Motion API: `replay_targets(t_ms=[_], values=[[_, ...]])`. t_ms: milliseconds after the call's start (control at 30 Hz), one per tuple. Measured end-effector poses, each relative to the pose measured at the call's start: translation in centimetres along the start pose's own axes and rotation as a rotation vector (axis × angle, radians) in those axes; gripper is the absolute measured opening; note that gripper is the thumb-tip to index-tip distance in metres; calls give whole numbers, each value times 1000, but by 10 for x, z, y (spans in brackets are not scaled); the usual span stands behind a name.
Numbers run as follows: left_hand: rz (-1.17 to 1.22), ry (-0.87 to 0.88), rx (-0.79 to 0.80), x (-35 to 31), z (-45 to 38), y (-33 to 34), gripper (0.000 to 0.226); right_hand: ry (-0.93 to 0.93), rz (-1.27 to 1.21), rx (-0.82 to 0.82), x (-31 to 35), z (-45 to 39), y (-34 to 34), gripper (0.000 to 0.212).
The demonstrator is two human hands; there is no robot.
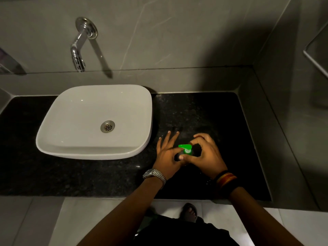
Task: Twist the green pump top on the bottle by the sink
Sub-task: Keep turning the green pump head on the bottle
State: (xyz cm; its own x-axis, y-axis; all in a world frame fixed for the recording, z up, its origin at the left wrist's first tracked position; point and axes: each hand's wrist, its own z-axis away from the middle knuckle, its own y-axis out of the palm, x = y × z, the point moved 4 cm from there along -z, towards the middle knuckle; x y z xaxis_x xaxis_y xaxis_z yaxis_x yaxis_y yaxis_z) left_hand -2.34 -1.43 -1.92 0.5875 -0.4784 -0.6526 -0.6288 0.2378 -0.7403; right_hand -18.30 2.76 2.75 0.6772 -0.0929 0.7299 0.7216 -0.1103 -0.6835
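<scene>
Gripping the green pump top (185, 148) with both hands beside the sink (95, 121).

The left hand (167, 156) spreads its long fingers (164, 139) forward, thumb against the bottle (178, 156). The right hand (206, 154) curls its fingers around the pump from the far side. The bottle stands between both hands on the dark tabletop (195, 110), right of the basin.

Bare black worktop (204, 110) behind and right of the hands, open up to the back wall (177, 41) and the raised side ledge (276, 132). Left approach blocked by the white basin (58, 137), its rim just beside the left hand (167, 157). Wall tap (78, 50) overhanging the basin only, well apart from the bottle (185, 153). Open worktop strip along the front edge, below the basin.
</scene>
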Motion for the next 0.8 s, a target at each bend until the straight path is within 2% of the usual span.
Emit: replay_targets(t_ms=[67, 133, 200, 300, 433, 500, 600, 700, 800], values=[[-4, -7, -3, -1, 0, 0, 23, -65, -21, 66, -2, 3, -1, 58], [1, -23, -10, -1, 0, 1, 27, -124, -16, 86, -3, 5, -2, 43], [-2, -23, -6, 0, 0, 2, 33, -95, -1, 34, -3, 4, -1, 33], [-24, -9, 15, 1, 0, 2, 47, -1, -9, -58, -2, 0, 1, 41], [-34, -14, 24, 1, -1, 2, 47, -36, -51, 21, -6, 6, 4, 59], [-35, -28, 28, 1, 0, 2, 49, -80, -82, 73, -8, 9, 4, 54], [-21, -22, 23, 0, 1, 3, 50, -50, -92, -7, -9, 8, 5, 35], [-14, -13, 17, 0, 1, 2, 44, 27, -83, -76, -8, 5, 7, 46], [-17, -4, 12, -1, 1, 0, 45, -21, -133, -19, -9, 8, 6, 56]])
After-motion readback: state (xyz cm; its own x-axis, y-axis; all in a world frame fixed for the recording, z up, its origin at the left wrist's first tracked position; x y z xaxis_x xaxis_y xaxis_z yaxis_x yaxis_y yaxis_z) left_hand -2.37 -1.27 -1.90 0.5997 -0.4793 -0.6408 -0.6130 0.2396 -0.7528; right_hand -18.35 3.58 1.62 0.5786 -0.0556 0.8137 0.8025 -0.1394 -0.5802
